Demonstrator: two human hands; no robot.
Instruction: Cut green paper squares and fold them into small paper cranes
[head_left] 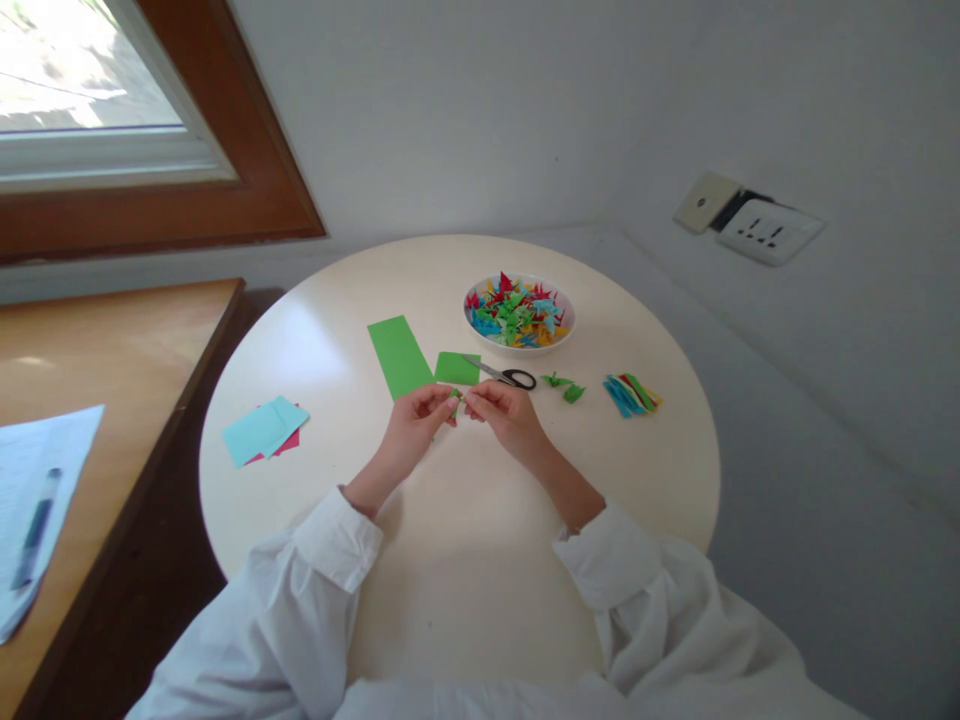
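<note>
Between both hands is a small folded piece of green paper [455,396], mostly hidden by the fingers. My left hand [417,418] pinches it from the left. The fingertips of my right hand [504,408] are closed on its right side. Just beyond my hands lie a long green paper strip [400,352] and a smaller green paper piece [454,368]. Scissors [510,376] with black handles rest with their blades over the smaller piece. To the right of the scissors are two folded green paper cranes [564,386].
A white bowl [517,349] full of colourful folded cranes stands at the back of the round table [465,560]. Coloured paper strips [631,395] lie at the right, light-blue and red sheets [264,430] at the left. A wooden desk [142,330] holds papers and a pen [36,528].
</note>
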